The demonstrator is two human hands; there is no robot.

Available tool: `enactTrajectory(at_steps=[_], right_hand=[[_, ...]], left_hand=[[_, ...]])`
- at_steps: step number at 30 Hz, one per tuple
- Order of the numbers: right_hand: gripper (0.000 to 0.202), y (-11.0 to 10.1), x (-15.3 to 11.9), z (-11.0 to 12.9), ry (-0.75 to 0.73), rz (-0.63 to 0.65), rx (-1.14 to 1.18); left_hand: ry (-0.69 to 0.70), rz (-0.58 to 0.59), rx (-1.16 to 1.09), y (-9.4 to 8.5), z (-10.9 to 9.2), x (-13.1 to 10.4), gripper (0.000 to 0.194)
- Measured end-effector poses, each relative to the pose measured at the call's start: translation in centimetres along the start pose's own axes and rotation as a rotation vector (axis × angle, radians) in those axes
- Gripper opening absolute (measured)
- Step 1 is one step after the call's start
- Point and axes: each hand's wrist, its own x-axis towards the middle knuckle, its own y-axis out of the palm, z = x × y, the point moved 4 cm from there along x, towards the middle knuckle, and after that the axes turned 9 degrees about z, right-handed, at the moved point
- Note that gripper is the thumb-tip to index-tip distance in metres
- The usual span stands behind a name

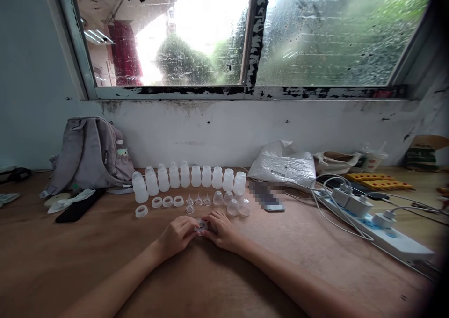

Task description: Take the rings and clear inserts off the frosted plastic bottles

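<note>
In the head view, our left hand (179, 234) and right hand (221, 230) each pinch one side of a small clear piece (201, 227), which sits between our fingertips, low over the brown table (80, 262). Just beyond it lie clear teats (198, 201), with white rings (156, 206) to the left and domed caps (233, 208) to the right. Behind these we see a row of bottles (174, 177).

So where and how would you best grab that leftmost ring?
Probably pinch the ring by its outer wall, the left hand coming from the near side once free of the clear piece: it lies flat, apart from the other rings, with bottles behind.
</note>
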Motion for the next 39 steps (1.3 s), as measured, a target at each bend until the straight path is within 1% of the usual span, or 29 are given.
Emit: enactTrajectory(at_steps=[5,7,9,12,14,16,19,22,24,26,27,29,32,33,34,35,39], right_hand=[[0.030,0.0,0.0,0.1,0.021,0.023,-0.040],[0.029,0.0,0.0,0.2,0.022,0.024,-0.050],[0.029,-0.1,0.0,0.3,0.014,0.024,-0.054],[0.029,0.0,0.0,0.4,-0.008,0.023,-0.051],[0.029,0.0,-0.1,0.4,-0.013,0.018,-0.039],[0.031,-0.1,-0.2,0.3,-0.011,-0.010,-0.005],[0.034,-0.6,-0.4,0.1,-0.009,-0.089,0.087],[0.037,-1.0,-0.5,0.0,-0.025,-0.142,0.157],[0.035,-1.2,-0.5,-0.1,-0.026,-0.169,0.173],[0.024,-1.1,-0.5,-0.3,0.004,-0.187,0.168],[0.019,-1.1,-0.4,-0.4,0.026,-0.189,0.163],[0.019,-0.9,-0.3,-0.6,0.072,-0.193,0.151],[0.024,-0.9,-0.1,-0.9,0.129,-0.217,0.130],[0.025,-0.9,-0.1,-1.0,0.143,-0.224,0.126],[0.025,-0.9,-0.1,-1.1,0.151,-0.228,0.125],[0.024,-0.8,0.0,-1.1,0.155,-0.229,0.128],[0.019,-0.7,0.0,-1.5,0.173,-0.232,0.143]], left_hand=[[-0.235,-0.058,-0.104,-0.5,0.5,0.1,0.016],[-0.297,-0.057,-0.155,-0.3,0.7,0.3,0.017],[-0.311,-0.018,-0.194,0.0,0.8,0.7,0.018],[-0.274,0.046,-0.219,0.5,0.8,1.4,0.015],[-0.252,0.056,-0.247,0.5,0.8,2.0,0.011],[-0.261,0.037,-0.309,0.3,1.0,2.8,0.012],[-0.322,-0.008,-0.461,0.1,1.4,3.8,0.018],[-0.411,-0.068,-0.671,0.5,1.8,4.4,0.021],[-0.482,-0.117,-0.850,1.2,1.9,4.4,0.022],[-0.544,-0.135,-1.030,2.2,1.9,4.0,0.023],[-0.570,-0.136,-1.100,2.7,1.9,3.8,0.024],[-0.613,-0.161,-1.189,3.3,1.8,3.3,0.028],[-0.672,-0.275,-1.174,3.4,2.1,2.6,0.038],[-0.677,-0.299,-1.143,3.3,2.1,2.5,0.039],[-0.668,-0.298,-1.107,3.2,2.1,2.5,0.038],[-0.648,-0.270,-1.071,3.1,2.0,2.5,0.037],[-0.535,-0.086,-0.911,3.3,1.2,2.9,0.031]])
